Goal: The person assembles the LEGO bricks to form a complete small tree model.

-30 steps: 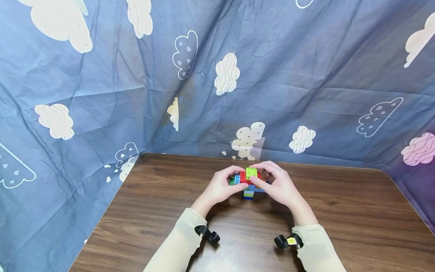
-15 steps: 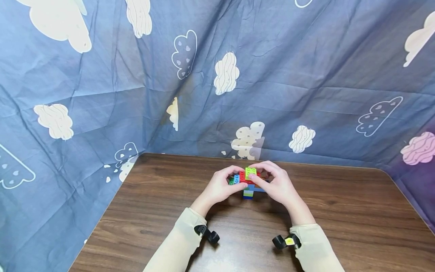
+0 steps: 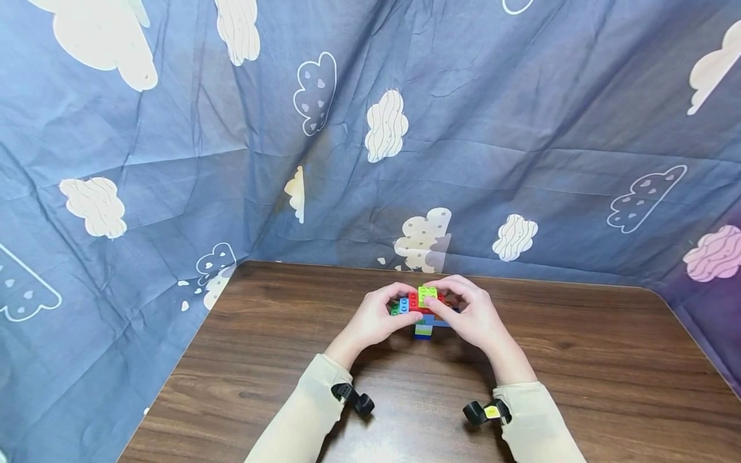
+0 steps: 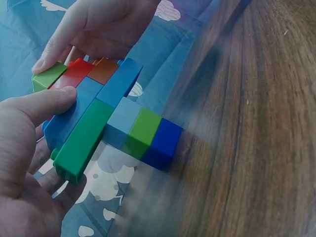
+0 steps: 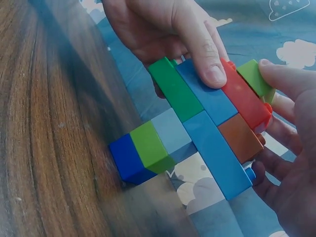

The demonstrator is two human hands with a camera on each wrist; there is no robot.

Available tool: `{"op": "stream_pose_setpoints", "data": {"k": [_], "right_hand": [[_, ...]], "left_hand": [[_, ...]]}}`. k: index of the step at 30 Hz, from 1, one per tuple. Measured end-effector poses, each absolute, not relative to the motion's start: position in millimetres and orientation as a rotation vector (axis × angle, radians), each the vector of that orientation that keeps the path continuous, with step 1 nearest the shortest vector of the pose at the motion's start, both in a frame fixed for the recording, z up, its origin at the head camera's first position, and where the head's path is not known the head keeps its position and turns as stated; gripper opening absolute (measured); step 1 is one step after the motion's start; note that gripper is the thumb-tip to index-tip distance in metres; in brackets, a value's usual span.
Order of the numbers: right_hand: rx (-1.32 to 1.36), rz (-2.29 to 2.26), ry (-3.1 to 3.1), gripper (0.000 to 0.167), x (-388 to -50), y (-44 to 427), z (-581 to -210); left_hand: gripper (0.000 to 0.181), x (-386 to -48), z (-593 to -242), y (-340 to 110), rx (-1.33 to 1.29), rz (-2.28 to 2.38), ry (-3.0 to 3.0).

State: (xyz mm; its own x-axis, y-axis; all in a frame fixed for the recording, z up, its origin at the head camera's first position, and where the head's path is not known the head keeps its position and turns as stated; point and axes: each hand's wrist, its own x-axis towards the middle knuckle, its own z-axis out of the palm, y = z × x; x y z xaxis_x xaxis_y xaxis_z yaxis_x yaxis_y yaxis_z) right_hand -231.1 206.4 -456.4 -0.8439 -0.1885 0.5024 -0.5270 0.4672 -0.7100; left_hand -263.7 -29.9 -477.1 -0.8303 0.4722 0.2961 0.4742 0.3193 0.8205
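Note:
A structure of toy building bricks stands on the table between the two hands. Its narrow column stacks a dark blue brick (image 5: 132,160), a lime brick (image 5: 152,146) and a light blue brick (image 5: 171,129). Above, a wider body joins a green brick (image 4: 84,138), blue bricks (image 5: 219,153), an orange-brown brick (image 5: 241,137) and a red brick (image 5: 244,94). A small lime brick (image 3: 427,292) sits on top. My left hand (image 3: 373,316) grips the body's left side, thumb on a blue brick. My right hand (image 3: 477,313) pinches the top lime brick with its thumb in front; other fingers lie behind the body.
The brown wooden table (image 3: 278,360) extends around the bricks. Behind it hangs a blue cloth (image 3: 463,161) with cloud prints, meeting the table's far edge. A small black camera (image 3: 354,399) is on the left wrist, another black camera (image 3: 486,411) on the right.
Very little differs. The right forearm has shifted slightly to the left; both hands keep their holds and the bricks stay in place.

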Motion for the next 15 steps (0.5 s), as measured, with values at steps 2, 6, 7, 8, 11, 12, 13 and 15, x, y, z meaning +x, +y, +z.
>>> {"op": "stream_pose_setpoints", "data": {"k": [2,6,7,8,11,12,13,15], "right_hand": [[0.588,1.344,-2.355,0.025,-230.6,205.7,-458.1],[0.546,1.396,-2.342,0.026,-229.1,204.1,-463.2],[0.538,1.409,-2.340,0.027,-228.9,203.8,-464.4],[0.532,1.418,-2.338,0.027,-228.7,203.5,-465.3],[0.540,1.415,-2.334,0.027,-229.1,203.0,-466.2],[0.542,1.408,-2.333,0.027,-229.4,203.0,-466.2],[0.546,1.403,-2.332,0.027,-229.8,203.1,-466.0],[0.554,1.402,-2.330,0.027,-230.2,203.2,-465.6]], "left_hand": [[0.039,-263.8,-477.0,-29.7,-0.919,-1.588,-2.546],[0.039,-264.1,-478.0,-29.6,-0.920,-1.587,-2.547],[0.039,-264.2,-478.4,-29.7,-0.922,-1.586,-2.547],[0.039,-264.2,-478.6,-29.7,-0.923,-1.586,-2.546],[0.039,-264.3,-478.7,-29.8,-0.930,-1.584,-2.543],[0.039,-264.3,-478.5,-29.8,-0.932,-1.585,-2.540],[0.039,-264.3,-478.5,-29.8,-0.933,-1.582,-2.539],[0.039,-264.3,-478.2,-29.9,-0.933,-1.579,-2.538]]}}
